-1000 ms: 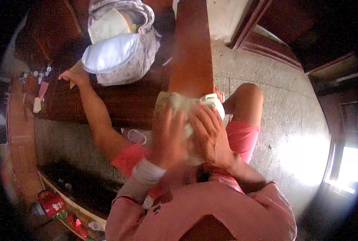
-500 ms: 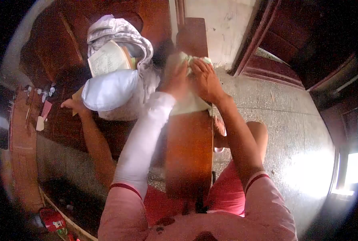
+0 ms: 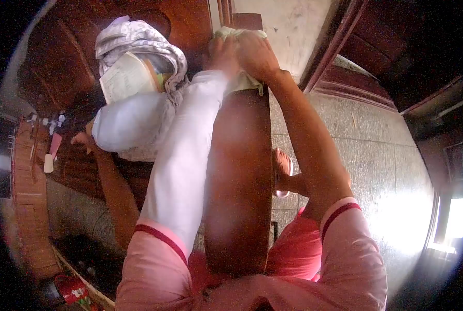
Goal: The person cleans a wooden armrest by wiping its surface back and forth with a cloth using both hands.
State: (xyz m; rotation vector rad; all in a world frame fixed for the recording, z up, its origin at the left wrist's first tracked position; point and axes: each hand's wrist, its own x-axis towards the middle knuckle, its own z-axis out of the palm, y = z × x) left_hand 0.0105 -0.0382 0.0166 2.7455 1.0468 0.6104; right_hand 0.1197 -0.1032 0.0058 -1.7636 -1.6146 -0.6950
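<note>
The pale green cloth (image 3: 246, 84) lies at the far end of the narrow wooden table (image 3: 239, 171), spread across its width and bunched beneath both hands. The long axis of the table runs straight away from the person; the cloth's own long axis cannot be fixed, most of the fabric being covered, though what shows lies chiefly crosswise. Its near edge faces the person, and one corner points back toward the body at the right-hand edge of the table. The left hand (image 3: 223, 54) rests on the left part of the cloth, fingers directed away from the person (outline blurred). The right hand (image 3: 257, 58) lies over the right part, close beside the left, its fingers directed forward and inward. Grip of either hand: contact with the cloth is noted, but whether the fingers pinch the fabric or merely press on it cannot be told. The left forearm carries a white sleeve (image 3: 182, 150); the right forearm is bare. To the left of the table stands an open patterned bag (image 3: 138, 31), an open book (image 3: 130, 78) protruding from it. The right foot (image 3: 282, 163) is on the floor (image 3: 345, 124) beside the table
</note>
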